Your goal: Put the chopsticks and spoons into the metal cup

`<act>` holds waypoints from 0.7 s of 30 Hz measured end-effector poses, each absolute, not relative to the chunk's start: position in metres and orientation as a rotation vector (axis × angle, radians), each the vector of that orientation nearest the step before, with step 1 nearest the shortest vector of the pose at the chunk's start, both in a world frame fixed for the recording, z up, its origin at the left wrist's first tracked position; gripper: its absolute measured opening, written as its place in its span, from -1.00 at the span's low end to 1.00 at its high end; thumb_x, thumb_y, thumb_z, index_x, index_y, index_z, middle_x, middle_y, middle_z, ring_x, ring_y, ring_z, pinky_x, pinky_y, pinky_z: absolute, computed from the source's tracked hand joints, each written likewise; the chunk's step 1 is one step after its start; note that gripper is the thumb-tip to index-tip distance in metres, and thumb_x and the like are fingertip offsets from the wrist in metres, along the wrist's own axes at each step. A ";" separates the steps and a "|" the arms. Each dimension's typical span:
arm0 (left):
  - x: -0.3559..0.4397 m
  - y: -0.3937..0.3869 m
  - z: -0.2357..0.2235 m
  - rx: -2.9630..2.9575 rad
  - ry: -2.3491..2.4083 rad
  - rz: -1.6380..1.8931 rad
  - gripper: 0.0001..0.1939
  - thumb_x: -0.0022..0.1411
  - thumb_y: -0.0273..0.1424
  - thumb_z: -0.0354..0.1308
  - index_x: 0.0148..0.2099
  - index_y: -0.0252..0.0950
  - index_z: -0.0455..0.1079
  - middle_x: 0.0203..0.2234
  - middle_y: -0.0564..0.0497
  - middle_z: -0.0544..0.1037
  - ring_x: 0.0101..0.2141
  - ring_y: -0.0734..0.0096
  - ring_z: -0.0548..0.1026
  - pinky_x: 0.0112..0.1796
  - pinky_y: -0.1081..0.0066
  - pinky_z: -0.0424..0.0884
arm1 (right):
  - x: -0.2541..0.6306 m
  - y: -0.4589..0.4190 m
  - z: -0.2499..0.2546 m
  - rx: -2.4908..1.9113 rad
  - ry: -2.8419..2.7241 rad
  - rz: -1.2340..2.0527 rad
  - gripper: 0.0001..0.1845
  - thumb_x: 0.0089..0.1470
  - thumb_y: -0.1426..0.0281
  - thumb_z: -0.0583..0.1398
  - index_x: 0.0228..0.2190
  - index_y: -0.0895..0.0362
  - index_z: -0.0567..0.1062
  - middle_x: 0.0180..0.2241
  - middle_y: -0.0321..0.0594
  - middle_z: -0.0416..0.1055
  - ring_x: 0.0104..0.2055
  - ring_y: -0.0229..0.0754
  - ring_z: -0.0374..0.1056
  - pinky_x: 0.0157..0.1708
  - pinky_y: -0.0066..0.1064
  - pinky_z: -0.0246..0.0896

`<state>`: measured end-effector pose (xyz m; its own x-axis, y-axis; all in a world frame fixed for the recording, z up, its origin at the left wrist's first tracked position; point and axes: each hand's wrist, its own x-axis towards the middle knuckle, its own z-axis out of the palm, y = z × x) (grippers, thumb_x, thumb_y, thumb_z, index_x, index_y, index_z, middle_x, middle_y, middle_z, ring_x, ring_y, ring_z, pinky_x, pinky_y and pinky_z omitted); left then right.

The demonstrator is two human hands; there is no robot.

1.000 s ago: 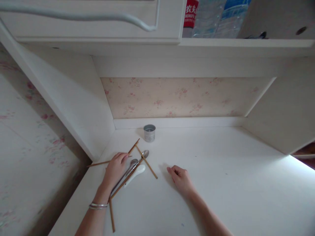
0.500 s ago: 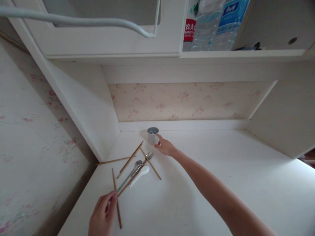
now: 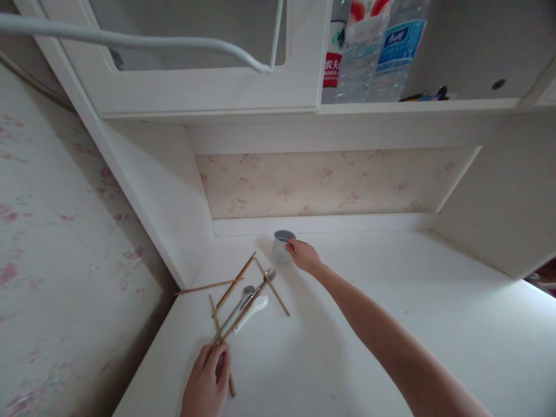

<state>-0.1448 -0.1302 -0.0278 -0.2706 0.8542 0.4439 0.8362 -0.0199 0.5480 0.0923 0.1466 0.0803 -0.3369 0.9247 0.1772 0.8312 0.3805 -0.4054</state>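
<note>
Nearest my camera, the left hand (image 3: 207, 379) has its fingers at a chopstick (image 3: 216, 317) on the tabletop (image 3: 369, 347); I cannot tell whether they grip it. That stick's long axis runs away from me, far end leaning left. Beyond lie a white spoon (image 3: 256, 307) and another chopstick (image 3: 237, 281). Farther, ahead and right of my left hand, stands the grey cup (image 3: 279, 253), its axis about upright, mouth up; my right hand (image 3: 305, 256), the nearer one, pinches its right rim.

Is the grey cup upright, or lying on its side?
Upright, or nearly: the grey cup shows its opening upward, the right hand at its edge.
</note>
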 end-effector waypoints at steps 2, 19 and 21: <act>-0.139 -0.127 -0.028 1.916 2.190 1.151 -0.73 0.29 -0.19 -0.03 -0.22 -0.18 0.45 -0.31 -0.03 0.55 -0.28 0.27 0.58 -0.22 0.29 0.55 | 0.111 0.130 0.081 -1.513 -2.237 0.331 -0.69 0.30 0.25 -0.02 -0.06 0.05 0.42 -0.12 -0.16 0.52 -0.12 -0.10 0.44 -0.19 -0.37 0.21; -0.147 -0.040 0.020 2.199 2.231 0.814 -0.66 0.31 -0.20 -0.04 -0.01 -0.23 0.41 -0.01 -0.07 0.52 0.00 0.22 0.45 0.05 0.21 0.35 | 0.231 -0.008 0.073 -1.390 -2.226 0.380 -0.70 0.29 0.22 -0.05 -0.14 0.03 0.42 -0.29 -0.22 0.50 -0.37 -0.16 0.43 -0.40 -0.40 0.15; -0.148 -0.030 0.021 2.177 2.316 0.703 -0.58 0.31 -0.13 -0.05 0.08 -0.22 0.36 0.08 -0.09 0.45 0.08 0.19 0.39 0.09 0.18 0.29 | 0.231 -0.013 0.069 -1.389 -2.237 0.364 -0.70 0.29 0.24 -0.05 -0.15 0.03 0.42 -0.29 -0.22 0.50 -0.38 -0.16 0.43 -0.42 -0.41 0.14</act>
